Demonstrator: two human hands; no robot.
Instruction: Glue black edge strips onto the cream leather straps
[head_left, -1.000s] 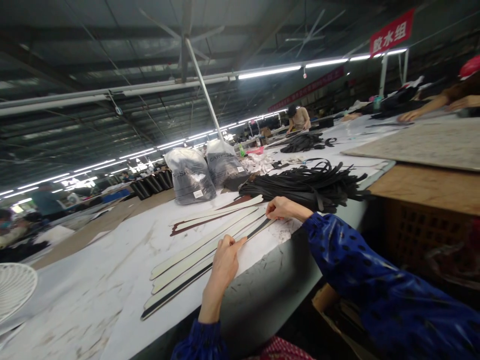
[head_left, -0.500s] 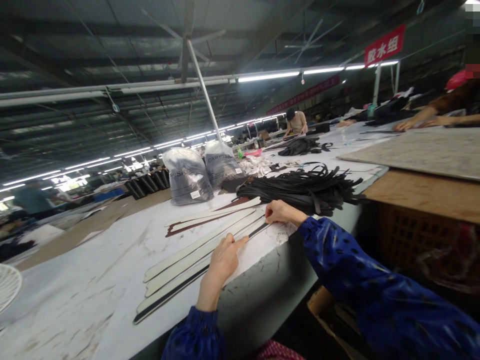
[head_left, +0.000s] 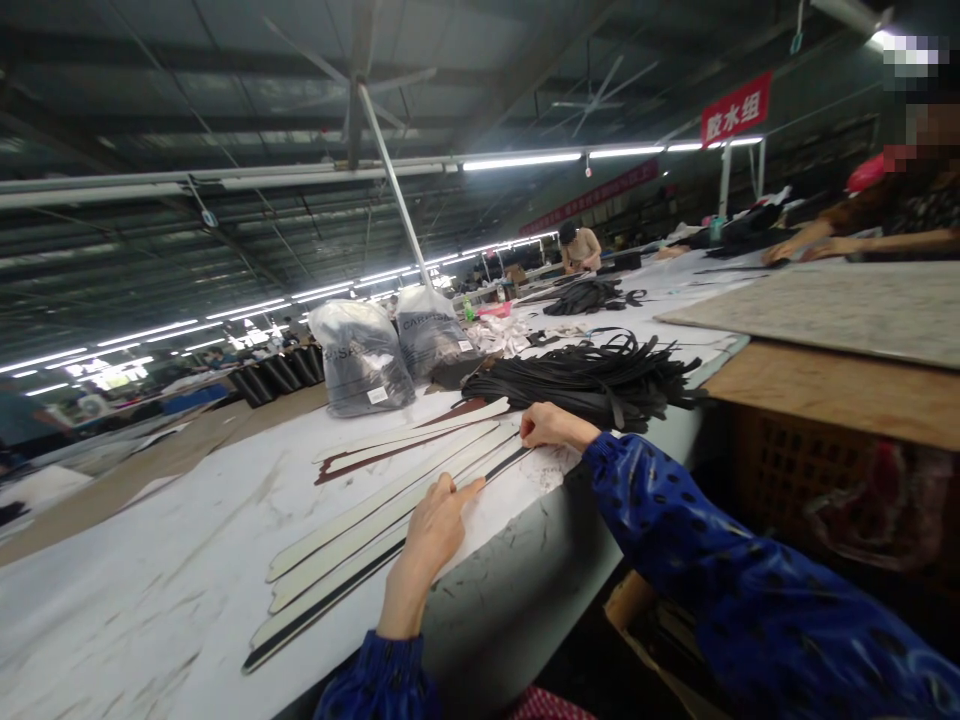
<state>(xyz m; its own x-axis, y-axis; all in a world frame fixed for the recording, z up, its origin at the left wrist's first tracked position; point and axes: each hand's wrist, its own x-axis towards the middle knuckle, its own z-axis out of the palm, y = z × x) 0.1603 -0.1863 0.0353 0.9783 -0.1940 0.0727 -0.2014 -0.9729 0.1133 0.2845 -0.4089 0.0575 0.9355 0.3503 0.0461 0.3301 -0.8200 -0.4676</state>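
Note:
Several long cream strips (head_left: 337, 531) with shaped ends lie side by side on the white-covered table (head_left: 187, 560). Along the nearest one runs a narrow black strip (head_left: 507, 462). My left hand (head_left: 431, 530) rests over the middle of that pair, index finger stretched along the black strip and the other fingers partly hidden. At the far end, my right hand (head_left: 549, 425) pinches the black strip between thumb and fingers; the tip is covered by the hand. Beyond the row lie brown strips (head_left: 334, 472) with a cream strip (head_left: 420, 432) on top.
A heap of black strips (head_left: 585, 380) lies just beyond my right hand. Two filled plastic bags (head_left: 364, 365) stand behind. At right are a grey board (head_left: 840, 310) and a co-worker's hands (head_left: 799, 243). An open carton (head_left: 637, 620) sits below the table edge.
The view has shifted slightly, so the scene sits a little further left. Both hands stay in about the same place on the strip.

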